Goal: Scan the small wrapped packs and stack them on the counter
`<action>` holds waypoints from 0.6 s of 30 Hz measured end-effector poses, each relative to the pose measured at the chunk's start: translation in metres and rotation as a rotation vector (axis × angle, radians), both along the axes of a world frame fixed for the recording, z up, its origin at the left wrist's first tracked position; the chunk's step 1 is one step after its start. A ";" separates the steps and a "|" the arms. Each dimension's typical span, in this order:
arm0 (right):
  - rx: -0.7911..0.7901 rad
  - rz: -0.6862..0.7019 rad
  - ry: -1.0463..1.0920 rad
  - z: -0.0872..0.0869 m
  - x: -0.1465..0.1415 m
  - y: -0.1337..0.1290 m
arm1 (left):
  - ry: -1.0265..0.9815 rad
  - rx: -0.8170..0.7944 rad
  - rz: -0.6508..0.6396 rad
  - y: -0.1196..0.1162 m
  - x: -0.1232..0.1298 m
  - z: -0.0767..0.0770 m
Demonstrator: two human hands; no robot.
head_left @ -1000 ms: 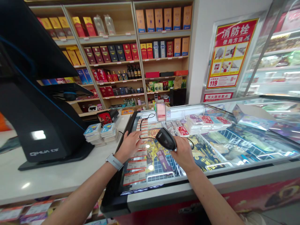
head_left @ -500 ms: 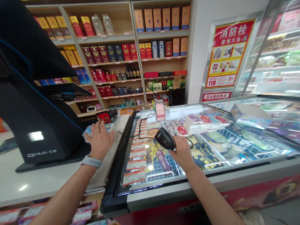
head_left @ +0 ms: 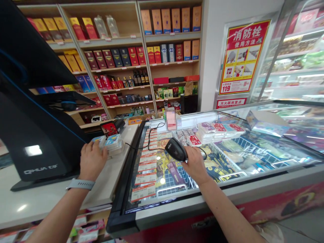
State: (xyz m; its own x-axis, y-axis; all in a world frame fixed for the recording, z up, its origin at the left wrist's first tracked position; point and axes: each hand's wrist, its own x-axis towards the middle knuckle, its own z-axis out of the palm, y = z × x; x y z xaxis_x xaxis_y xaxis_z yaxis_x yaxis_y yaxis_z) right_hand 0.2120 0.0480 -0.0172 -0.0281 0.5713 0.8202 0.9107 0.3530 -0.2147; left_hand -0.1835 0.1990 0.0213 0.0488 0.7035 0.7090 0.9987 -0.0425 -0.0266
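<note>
My right hand [head_left: 194,162] is wrapped round the handle of a black barcode scanner [head_left: 175,149], held over the glass top of a chest freezer [head_left: 149,211]. Its head points left, and a thin black cable runs from it. On the white counter, my left hand [head_left: 93,160] has its fingers curled against a small clear plastic pack with a blue label [head_left: 100,140]. Part of that pack is hidden behind the fingers. Just to its right, apart from my palm, sits a short stack of similar clear packs [head_left: 114,144] with a blue-and-white top.
A large black checkout screen on a stand [head_left: 43,141] rises at the left. On the freezer glass lie white packs with red print [head_left: 220,130], price labels [head_left: 145,179] and an open carton [head_left: 265,123]. Shelves of boxed bottles [head_left: 118,57] line the back wall.
My left hand has moved left and towards me from the stack, its fingers now curled, with one pack drawn apart. The right hand still holds the scanner in nearly the same place.
</note>
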 end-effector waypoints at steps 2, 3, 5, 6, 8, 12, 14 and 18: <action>-0.005 0.001 -0.003 0.000 0.000 0.000 | 0.066 0.054 -0.033 0.003 -0.008 -0.002; -0.011 0.002 -0.005 0.000 0.000 0.000 | 0.080 0.076 -0.050 0.003 -0.011 -0.003; -0.023 0.005 -0.008 -0.001 0.001 0.001 | 0.056 0.118 -0.095 0.004 -0.018 -0.004; -0.023 0.006 -0.007 -0.002 0.001 0.001 | 0.030 0.146 -0.118 0.003 -0.020 -0.005; -0.017 0.008 -0.002 -0.003 0.001 0.001 | -0.029 0.222 -0.163 0.000 -0.022 -0.005; -0.023 0.010 0.003 -0.004 0.002 0.002 | -0.138 0.386 -0.244 -0.013 -0.018 -0.002; -0.027 0.011 0.003 -0.004 0.002 0.003 | -0.184 0.414 -0.275 -0.023 -0.010 0.001; -0.021 0.015 0.000 -0.004 0.002 0.002 | -0.246 0.402 -0.387 -0.042 0.018 0.008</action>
State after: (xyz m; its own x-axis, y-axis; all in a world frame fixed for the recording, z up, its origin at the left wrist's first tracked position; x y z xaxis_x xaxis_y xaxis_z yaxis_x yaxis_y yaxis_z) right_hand 0.2140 0.0505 -0.0211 -0.0366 0.5881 0.8080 0.9055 0.3616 -0.2222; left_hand -0.1659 0.1570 0.0293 0.0486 0.3418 0.9385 0.8917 -0.4381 0.1134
